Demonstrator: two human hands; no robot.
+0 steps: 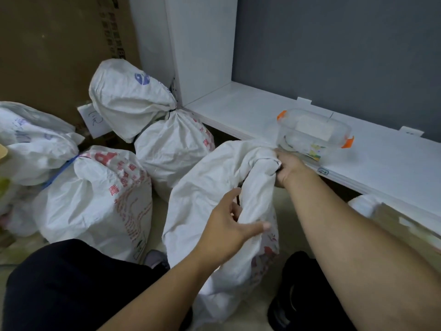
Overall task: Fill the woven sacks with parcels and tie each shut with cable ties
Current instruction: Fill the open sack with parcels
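My right hand (pixel 290 168) clenched sack (pixel 214 187) neck; left hand (pixel 229 225), fingers loose, pressed fabric at 6 o'clock; untied neck risked slipping, spilling parcels.

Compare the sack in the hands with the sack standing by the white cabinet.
The held sack leans, its neck gripped by the right hand; no tie visible. The cabinet-side sack stands untouched, neck cinched with a dark tie. Both are white woven with red print.
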